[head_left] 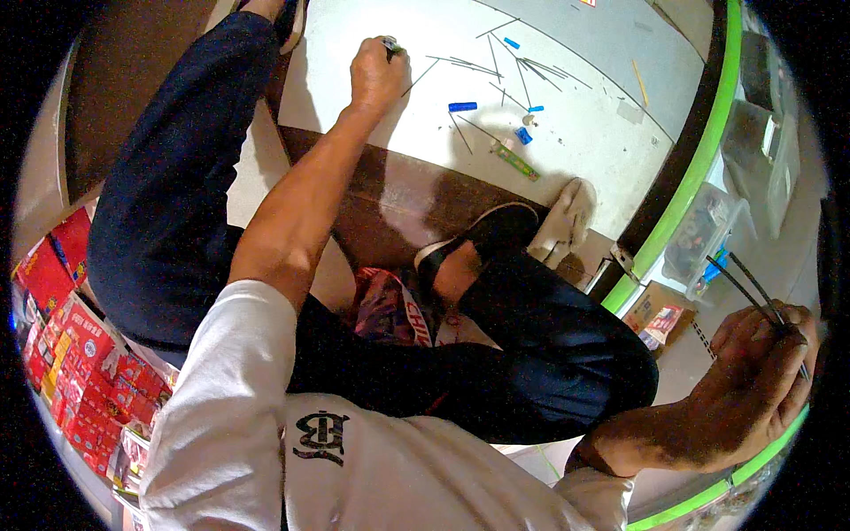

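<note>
Left hand (pixel 376 75) extended far forward over white floor sheet (pixel 584 133), fingers closed on small dark green-tipped object (pixel 390 44). Thin dark metal rods (pixel 496 71) lie scattered just right of it, nearer the left. Right hand (pixel 753 389) grips thin dark rod bundle (pixel 748 288), long axis slanting up-left, well apart.

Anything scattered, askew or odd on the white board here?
Thin dark sticks lie strewn at crossing angles over the white board, with small blue pieces loose among them. Nothing looks broken or spilled.

sticks (pixel 522 69) scattered on board (pixel 584 124), boxes (pixel 80 372) far left
</note>
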A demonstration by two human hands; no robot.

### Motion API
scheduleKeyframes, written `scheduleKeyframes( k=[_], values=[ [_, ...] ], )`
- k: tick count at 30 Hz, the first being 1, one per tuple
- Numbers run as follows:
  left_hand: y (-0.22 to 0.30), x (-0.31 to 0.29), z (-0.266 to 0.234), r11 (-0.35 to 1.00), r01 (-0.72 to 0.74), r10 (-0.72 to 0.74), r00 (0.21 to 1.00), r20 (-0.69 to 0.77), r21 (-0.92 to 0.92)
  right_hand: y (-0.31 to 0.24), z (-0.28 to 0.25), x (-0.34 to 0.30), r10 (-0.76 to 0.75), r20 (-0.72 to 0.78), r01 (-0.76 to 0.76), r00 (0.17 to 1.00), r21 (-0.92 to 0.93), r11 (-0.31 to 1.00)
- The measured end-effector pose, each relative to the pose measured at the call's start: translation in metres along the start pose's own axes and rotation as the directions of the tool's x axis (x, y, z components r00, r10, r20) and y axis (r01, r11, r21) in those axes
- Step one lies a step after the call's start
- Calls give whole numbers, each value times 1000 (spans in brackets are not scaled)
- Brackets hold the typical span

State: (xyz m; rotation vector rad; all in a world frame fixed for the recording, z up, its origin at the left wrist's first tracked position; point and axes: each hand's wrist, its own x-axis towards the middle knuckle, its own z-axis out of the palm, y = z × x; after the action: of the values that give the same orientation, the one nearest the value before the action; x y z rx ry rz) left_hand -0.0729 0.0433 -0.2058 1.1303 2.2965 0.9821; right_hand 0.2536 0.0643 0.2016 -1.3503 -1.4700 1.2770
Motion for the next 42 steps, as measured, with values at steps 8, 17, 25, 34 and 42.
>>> scheduleKeyframes(
  k=[8, 17, 25, 34, 42],
  values=[
    [7, 5, -4, 998, -22, 24, 999, 26, -64, -2, 13, -1, 73, -41, -61, 997, 245, 968],
    [127, -5, -41, 918, -369, 377, 926, 28, -142, -6, 51, -3, -89, -282, 57, 955, -122, 991],
    [230, -51, -110, 790, -545, 581, 812, 58, -280, -14, 32, -13, -160, -159, 159, 974, -23, 987],
    [248, -77, -183, 721, -646, 685, 720, 114, -251, -21, 26, -26, -189, -91, 202, 978, 178, 963],
    [246, -97, -173, 707, -593, 681, 719, 142, -386, -25, 36, -32, -163, -90, 172, 983, 102, 980]
  ],
)
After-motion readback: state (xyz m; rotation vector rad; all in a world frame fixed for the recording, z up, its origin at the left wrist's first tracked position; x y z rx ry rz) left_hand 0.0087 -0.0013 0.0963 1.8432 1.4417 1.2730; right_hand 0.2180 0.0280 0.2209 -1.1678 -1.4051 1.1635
